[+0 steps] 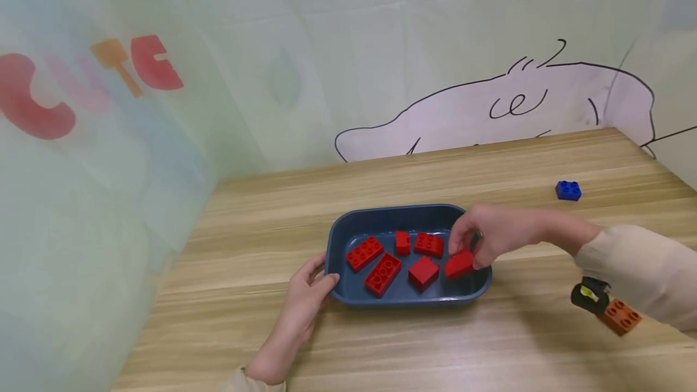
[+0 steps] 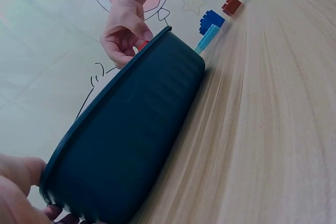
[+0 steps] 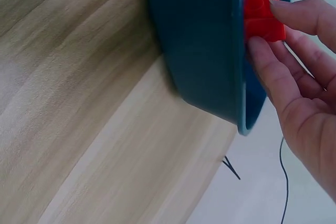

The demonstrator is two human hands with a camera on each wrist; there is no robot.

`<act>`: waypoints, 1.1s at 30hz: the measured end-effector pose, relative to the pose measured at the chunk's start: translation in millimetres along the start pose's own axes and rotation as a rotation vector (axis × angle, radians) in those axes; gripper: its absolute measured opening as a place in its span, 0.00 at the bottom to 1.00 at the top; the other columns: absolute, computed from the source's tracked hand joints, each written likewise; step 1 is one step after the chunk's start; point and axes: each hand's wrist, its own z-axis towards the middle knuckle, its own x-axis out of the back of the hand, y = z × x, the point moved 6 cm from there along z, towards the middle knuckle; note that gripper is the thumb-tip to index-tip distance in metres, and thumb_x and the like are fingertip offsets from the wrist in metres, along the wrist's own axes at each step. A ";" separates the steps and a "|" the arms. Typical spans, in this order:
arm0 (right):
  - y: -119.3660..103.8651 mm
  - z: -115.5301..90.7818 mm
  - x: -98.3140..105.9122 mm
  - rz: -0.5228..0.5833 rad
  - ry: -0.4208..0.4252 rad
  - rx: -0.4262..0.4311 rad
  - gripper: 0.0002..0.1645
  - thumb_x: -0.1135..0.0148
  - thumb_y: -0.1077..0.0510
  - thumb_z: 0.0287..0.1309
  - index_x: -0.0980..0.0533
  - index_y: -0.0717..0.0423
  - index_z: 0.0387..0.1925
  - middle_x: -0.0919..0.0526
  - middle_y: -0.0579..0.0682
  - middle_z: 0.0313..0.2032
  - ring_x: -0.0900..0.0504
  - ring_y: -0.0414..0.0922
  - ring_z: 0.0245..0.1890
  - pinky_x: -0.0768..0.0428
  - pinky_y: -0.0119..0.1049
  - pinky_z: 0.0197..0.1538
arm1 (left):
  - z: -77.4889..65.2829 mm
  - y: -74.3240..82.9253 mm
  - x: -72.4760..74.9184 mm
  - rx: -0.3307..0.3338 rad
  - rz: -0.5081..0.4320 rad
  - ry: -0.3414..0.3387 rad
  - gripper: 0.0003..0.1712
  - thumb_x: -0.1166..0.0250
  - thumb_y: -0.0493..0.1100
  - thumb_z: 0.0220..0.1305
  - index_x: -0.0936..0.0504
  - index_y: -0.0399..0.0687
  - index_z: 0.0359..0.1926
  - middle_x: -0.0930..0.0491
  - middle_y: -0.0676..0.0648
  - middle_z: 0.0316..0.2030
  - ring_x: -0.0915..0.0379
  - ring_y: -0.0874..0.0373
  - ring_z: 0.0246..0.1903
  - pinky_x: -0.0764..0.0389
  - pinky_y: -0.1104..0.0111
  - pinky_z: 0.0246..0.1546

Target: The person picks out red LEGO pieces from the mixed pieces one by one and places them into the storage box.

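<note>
A dark blue tray (image 1: pixel 400 220) stands on the table with several red toy bricks lying inside it. At its left end my left hand (image 1: pixel 307 295) grips the rim, thumb over the edge and fingers against the outer wall. My right hand (image 1: pixel 501 231) reaches into the tray's right end and pinches a red brick (image 1: pixel 459 264) between thumb and fingers. The right wrist view shows that red brick (image 3: pixel 262 9) close inside the tray wall. Nearest to it in the tray is a blocky red brick (image 1: pixel 423 273).
A blue brick (image 1: pixel 569 190) sits at the back right of the wooden table (image 1: pixel 261 222). An orange brick (image 1: pixel 621 317) lies at the right, under the sleeve. A light blue piece (image 2: pixel 208 38) shows beyond the tray in the left wrist view. A printed curtain (image 1: pixel 272 77) hangs behind.
</note>
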 end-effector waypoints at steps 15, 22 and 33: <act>5.8 19.8 -14.9 -0.087 -0.118 -0.081 0.16 0.34 0.70 0.43 0.22 0.50 0.35 0.23 0.43 0.37 0.26 0.44 0.38 0.22 0.33 0.38 | 0.5 -2.0 0.2 0.003 -0.008 -0.005 0.30 0.46 0.31 0.60 0.39 0.30 0.64 0.36 0.32 0.61 0.29 0.46 0.52 0.21 0.63 0.44; 5.3 25.3 -23.2 -0.110 -0.128 -0.090 0.17 0.37 0.71 0.43 0.22 0.50 0.34 0.23 0.42 0.36 0.26 0.42 0.37 0.22 0.32 0.37 | 0.3 -2.1 0.7 0.005 0.001 0.004 0.30 0.46 0.31 0.60 0.38 0.30 0.64 0.36 0.33 0.61 0.28 0.47 0.51 0.20 0.65 0.42; 7.0 29.1 -23.9 -0.173 -0.104 -0.066 0.17 0.36 0.72 0.42 0.22 0.51 0.34 0.23 0.41 0.33 0.26 0.41 0.35 0.23 0.31 0.37 | 1.7 -2.2 -0.2 -0.018 -0.027 0.019 0.29 0.46 0.29 0.59 0.37 0.28 0.62 0.35 0.31 0.59 0.27 0.50 0.48 0.20 0.67 0.40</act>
